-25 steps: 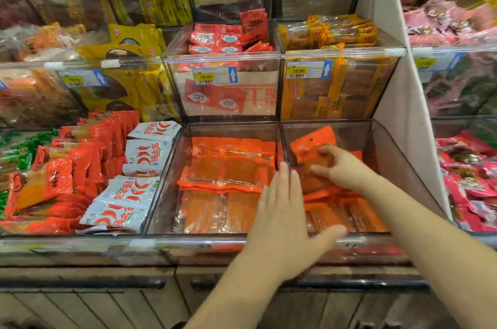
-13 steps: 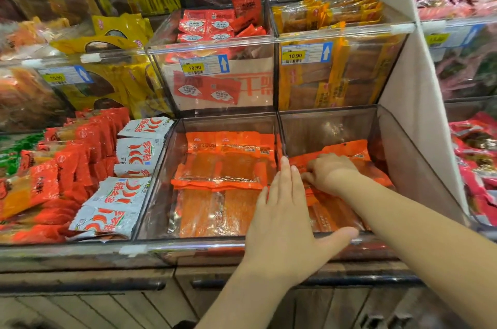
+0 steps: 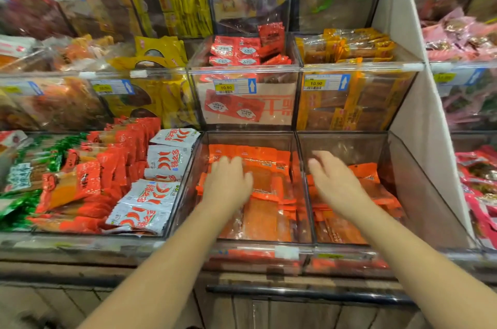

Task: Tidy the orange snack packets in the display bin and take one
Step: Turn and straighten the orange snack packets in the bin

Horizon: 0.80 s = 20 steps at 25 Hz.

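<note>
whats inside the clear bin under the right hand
Flat orange packets lie in an uneven pile in the bin. The right hand hovers over them and hides whatever lies beneath it.

The left hand (image 3: 228, 183) lies over snack packets (image 3: 266, 210) in the left bin (image 3: 250, 138). The right hand (image 3: 336, 181) is over the right bin (image 3: 419, 194), at 3 o'clock. Chili packets (image 3: 150, 199) lie at 9 o'clock.

Left hand (image 3: 228, 185) and right hand (image 3: 334, 181) reach over orange packets (image 3: 265, 211), fingers (image 3: 228, 164) relaxed.
</note>
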Motion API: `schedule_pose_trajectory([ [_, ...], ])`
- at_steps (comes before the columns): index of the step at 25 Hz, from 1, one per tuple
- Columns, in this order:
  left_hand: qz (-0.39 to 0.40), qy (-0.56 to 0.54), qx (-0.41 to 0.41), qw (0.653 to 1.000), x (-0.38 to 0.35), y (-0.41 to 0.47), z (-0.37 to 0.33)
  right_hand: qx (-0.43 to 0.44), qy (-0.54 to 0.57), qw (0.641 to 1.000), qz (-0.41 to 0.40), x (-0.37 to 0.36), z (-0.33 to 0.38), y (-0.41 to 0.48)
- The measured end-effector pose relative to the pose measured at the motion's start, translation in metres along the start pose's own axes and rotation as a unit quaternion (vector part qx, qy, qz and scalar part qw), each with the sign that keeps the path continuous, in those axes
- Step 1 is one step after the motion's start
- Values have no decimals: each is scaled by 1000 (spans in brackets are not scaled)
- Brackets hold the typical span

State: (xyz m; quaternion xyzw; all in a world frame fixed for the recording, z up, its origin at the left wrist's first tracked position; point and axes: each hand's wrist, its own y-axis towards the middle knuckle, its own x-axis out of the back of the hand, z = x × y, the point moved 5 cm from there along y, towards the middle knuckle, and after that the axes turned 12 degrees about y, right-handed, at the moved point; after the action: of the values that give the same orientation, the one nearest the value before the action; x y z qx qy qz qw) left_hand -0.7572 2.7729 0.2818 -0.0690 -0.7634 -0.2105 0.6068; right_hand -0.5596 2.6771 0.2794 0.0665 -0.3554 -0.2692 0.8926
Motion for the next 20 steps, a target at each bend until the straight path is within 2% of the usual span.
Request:
schedule_pose_trajectory([
  [1, 42, 60, 41, 996, -6, 9, 7, 17, 1, 999, 34, -14, 14, -13],
  [3, 116, 105, 69, 985, -14, 19, 9, 4, -32, 996, 84, -41, 25, -37],
  [6, 147, 97, 63, 982, -20, 40, 5, -12, -110, 993, 51, -50, 21, -45],
  [10, 267, 96, 88, 955, -12, 53, -5, 4, -125, 992, 35, -49, 25, -44],
  [12, 298, 88, 89, 946, -6, 53, -10, 9, -125, 992, 33, -49, 25, -44],
  [15, 244, 25, 105, 964, -8, 57, -4, 12, -113, 993, 27, -48, 24, -43],
  [20, 45, -141, 105, 983, -4, 43, 12, 12, -79, 997, 25, -42, 22, -44],
])
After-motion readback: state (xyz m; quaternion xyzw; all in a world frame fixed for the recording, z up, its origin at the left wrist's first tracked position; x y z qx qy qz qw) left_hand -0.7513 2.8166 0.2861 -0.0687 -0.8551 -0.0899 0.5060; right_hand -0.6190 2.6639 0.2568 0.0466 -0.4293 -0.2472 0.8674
